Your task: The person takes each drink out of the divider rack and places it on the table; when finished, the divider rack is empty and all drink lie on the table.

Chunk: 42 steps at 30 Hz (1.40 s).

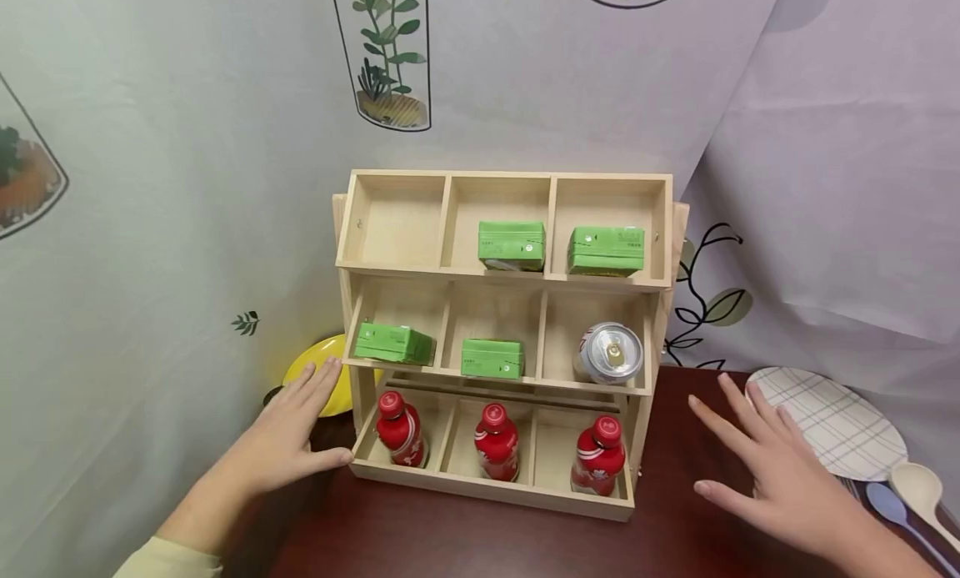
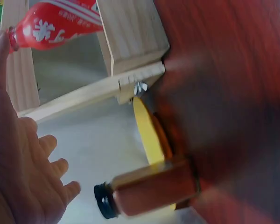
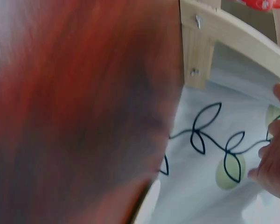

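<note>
The person's left hand [image 1: 281,436] and right hand [image 1: 783,469] were well apart, fingers extended, on either side of a three-tier wooden rack [image 1: 491,495] standing on the dark surface [image 1: 420,536]. Red bottles [image 1: 497,446] occupied its bottom tier, green cartons [image 1: 491,359] and a can [image 1: 611,353] the middle, two more cartons the top. Whether the left thumb touched the rack was unclear.

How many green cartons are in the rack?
4. Rack top row: middle carton, right carton. Middle row: left carton, centre carton. None visible in the bottom row; no sign of any hidden.
</note>
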Available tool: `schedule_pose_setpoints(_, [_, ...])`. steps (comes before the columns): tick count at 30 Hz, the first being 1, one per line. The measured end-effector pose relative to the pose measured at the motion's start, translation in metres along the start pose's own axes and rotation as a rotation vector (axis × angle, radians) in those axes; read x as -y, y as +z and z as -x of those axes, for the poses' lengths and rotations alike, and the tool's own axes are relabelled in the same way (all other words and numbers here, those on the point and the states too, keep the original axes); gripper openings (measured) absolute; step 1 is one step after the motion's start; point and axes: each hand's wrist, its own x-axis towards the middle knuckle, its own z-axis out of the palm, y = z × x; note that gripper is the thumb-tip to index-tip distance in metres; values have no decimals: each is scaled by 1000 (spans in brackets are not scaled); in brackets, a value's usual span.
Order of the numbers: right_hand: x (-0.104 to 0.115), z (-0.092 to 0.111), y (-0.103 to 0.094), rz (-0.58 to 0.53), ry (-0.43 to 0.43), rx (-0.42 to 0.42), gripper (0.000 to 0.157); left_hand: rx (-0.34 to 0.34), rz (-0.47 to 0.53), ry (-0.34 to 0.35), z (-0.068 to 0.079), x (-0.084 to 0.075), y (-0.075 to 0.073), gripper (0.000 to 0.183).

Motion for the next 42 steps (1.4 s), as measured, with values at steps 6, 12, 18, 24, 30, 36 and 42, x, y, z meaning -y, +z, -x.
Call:
schedule_pose_setpoints(6, [20,-2,18,-152,57,-42,94,11,180,-47,0,-6,13,117])
schedule_pose_setpoints(12, [42,-8,34,-278,-17,-191,91,24,284,-100,-2,-12,25,121])
schedule_pose_setpoints(18, [65,-19,46,-474,-114,-316,80,-17,405,-141,-1,-19,40,127])
schedule_pose_setpoints(24, [81,-27,60,-578,-123,-338,78,-61,503,-177,-2,-22,53,133])
schedule_pose_setpoints(30, [89,-29,74,-730,-52,-286,78,-70,644,-186,-2,-20,60,134])
schedule_pose_setpoints(36, [95,-33,82,-923,81,-219,83,-125,766,-199,-5,-19,69,133])
schedule_pose_setpoints(42, [106,-37,82,-913,45,-273,77,-141,829,-216,-7,-19,83,129])
